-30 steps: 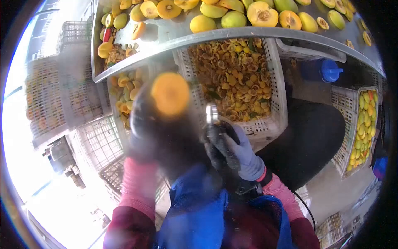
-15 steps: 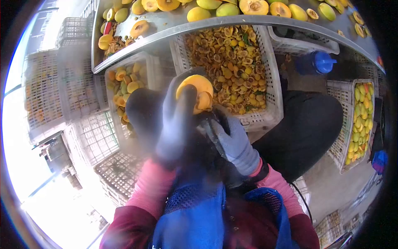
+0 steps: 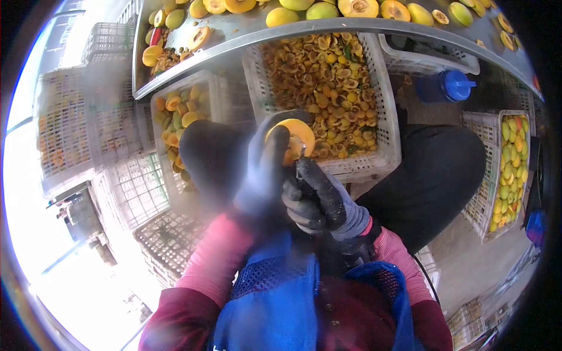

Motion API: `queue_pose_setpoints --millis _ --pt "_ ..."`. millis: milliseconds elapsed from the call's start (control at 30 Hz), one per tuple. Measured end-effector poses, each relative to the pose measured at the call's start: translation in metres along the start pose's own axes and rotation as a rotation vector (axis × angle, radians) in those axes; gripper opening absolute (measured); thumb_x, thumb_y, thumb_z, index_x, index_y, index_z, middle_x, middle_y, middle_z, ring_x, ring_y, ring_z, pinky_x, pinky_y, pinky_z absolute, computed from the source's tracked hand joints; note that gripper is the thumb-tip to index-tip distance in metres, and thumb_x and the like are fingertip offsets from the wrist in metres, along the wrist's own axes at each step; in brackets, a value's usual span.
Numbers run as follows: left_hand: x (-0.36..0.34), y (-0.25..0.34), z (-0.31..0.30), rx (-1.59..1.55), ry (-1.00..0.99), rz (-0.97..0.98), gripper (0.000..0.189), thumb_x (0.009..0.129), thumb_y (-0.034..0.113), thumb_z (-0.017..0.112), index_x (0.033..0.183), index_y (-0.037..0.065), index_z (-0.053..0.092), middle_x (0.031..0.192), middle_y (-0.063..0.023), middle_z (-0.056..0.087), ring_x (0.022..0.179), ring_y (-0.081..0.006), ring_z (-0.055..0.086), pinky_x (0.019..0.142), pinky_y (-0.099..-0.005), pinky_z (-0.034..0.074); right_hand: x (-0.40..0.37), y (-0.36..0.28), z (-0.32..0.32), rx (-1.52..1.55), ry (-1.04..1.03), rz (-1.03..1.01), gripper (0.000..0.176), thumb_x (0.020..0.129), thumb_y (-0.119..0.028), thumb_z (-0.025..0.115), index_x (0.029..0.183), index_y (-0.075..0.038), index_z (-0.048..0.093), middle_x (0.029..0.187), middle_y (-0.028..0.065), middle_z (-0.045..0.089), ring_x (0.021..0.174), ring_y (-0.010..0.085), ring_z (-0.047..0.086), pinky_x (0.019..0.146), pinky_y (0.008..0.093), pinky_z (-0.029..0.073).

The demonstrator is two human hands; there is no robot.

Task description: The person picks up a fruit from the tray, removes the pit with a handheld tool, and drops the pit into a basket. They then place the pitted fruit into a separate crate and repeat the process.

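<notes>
A yellow-orange fruit half [image 3: 303, 130], peach-like with a hollow in its cut face, is in my gloved left hand [image 3: 264, 155]. The fingers curl round its back and the thumb lies over the front. My right hand [image 3: 316, 196], in a glove with dark, wet-looking fingers, is closed just below the fruit. A small metal tip [image 3: 303, 150] shows at its fingertips and touches the cut face; the rest of this tool is hidden in the hand. Both hands are above my lap, at the near edge of a white crate [image 3: 383, 111] of fruit scraps.
A metal table [image 3: 246, 36] with whole and halved fruit runs across the top. Left of the scrap crate stands a crate of fruit pieces [image 3: 186, 108]. A blue jug [image 3: 448, 86] is on the floor at right, near a crate of whole fruit [image 3: 508, 175]. Stacked crates [image 3: 64, 123] stand at left.
My left hand has moved slightly right and down with the fruit half. My right hand has turned and closed, bringing the metal tip against the fruit's cut face.
</notes>
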State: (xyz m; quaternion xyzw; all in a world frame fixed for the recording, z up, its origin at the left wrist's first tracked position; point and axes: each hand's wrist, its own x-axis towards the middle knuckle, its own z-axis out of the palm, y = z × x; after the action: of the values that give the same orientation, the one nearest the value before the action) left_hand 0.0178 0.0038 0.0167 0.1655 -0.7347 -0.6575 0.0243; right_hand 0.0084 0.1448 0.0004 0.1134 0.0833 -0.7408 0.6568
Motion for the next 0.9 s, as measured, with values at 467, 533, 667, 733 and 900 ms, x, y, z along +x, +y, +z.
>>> queue_pose_setpoints --millis 467,533,667,733,900 --pt "-0.027 -0.016 -0.053 0.607 0.459 0.272 0.032 0.093 0.026 0.043 0.11 0.0 0.051 0.107 -0.0121 0.054 0.096 -0.0225 0.054 0.087 -0.0334 0.044 0.022 0.011 -0.009 0.606 -0.633 0.053 0.047 0.09 -0.053 0.04 0.091 -0.007 0.05 0.054 0.0008 0.042 0.035 0.0068 0.037 0.028 0.0206 0.033" --pt "-0.016 0.025 -0.084 0.171 0.557 0.173 0.033 0.091 0.025 0.046 0.111 -0.001 0.052 0.105 -0.0136 0.054 0.095 -0.0245 0.054 0.084 -0.0338 0.044 0.021 0.012 -0.021 0.605 -0.452 0.012 0.047 0.09 -0.053 0.039 0.091 -0.007 0.05 0.055 0.0001 0.041 0.037 0.007 0.037 0.03 0.0215 0.032" --pt "0.008 0.007 -0.19 1.389 0.594 -0.07 0.04 0.085 0.031 0.058 0.115 0.003 0.055 0.108 -0.0189 0.056 0.1 -0.0284 0.054 0.087 -0.0351 0.042 0.019 0.004 -0.022 0.525 -0.171 -0.062 0.048 0.091 -0.054 0.036 0.088 -0.009 0.052 0.054 -0.003 0.035 0.038 0.0073 0.031 0.033 0.0225 0.025" --pt "0.041 0.027 -0.167 0.996 0.541 -0.013 0.043 0.084 0.033 0.06 0.116 0.004 0.055 0.11 -0.0204 0.057 0.103 -0.0298 0.055 0.087 -0.036 0.042 0.025 0.003 -0.021 0.467 -0.056 -0.083 0.048 0.091 -0.054 0.036 0.086 -0.01 0.053 0.052 -0.0041 0.033 0.038 0.0074 0.029 0.033 0.0224 0.023" --pt "0.188 0.017 -0.168 1.416 0.197 0.216 0.049 0.078 0.034 0.065 0.113 0.003 0.054 0.101 -0.0196 0.061 0.095 -0.032 0.059 0.082 -0.0372 0.046 0.027 -0.005 -0.027 0.336 0.177 -0.091 0.047 0.09 -0.055 0.037 0.082 -0.012 0.055 0.047 -0.0062 0.025 0.035 0.0079 0.025 0.032 0.0226 0.021"
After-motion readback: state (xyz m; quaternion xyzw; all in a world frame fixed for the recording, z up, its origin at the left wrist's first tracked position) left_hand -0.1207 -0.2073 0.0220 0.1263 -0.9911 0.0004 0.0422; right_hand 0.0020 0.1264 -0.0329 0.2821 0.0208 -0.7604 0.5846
